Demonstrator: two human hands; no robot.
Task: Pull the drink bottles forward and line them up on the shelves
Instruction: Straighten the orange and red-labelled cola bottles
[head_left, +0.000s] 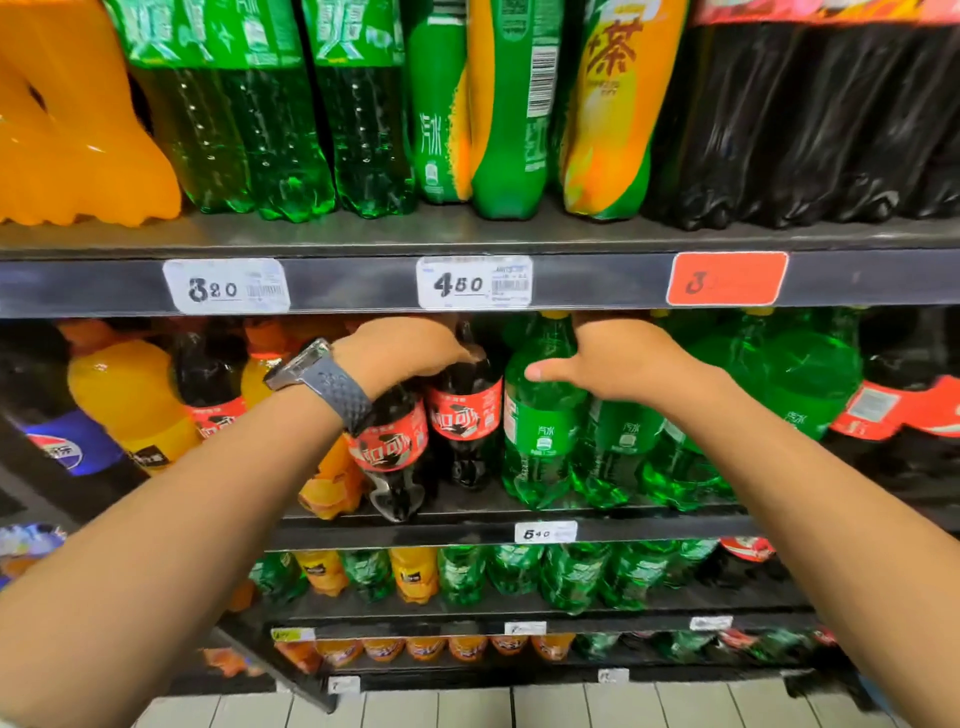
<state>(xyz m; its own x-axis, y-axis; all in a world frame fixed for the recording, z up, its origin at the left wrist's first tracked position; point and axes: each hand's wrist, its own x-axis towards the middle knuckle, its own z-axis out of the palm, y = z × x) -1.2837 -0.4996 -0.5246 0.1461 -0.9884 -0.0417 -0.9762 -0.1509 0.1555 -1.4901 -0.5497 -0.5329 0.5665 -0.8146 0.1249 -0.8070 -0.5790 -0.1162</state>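
Left hand (400, 353): grip closed over the neck and shoulder of a cola bottle (389, 447), which tilts, base at the near edge of the middle shelf (467, 535). A second cola bottle (465, 410) stands upright just right of it. Right hand (618, 364): fingers reach round the far side of a green bottle (540, 431), thumb out to the left; fingertips hidden, so cannot tell if the grip is closed. More green bottles crowd right. Little headroom under the upper shelf rail (363, 283).
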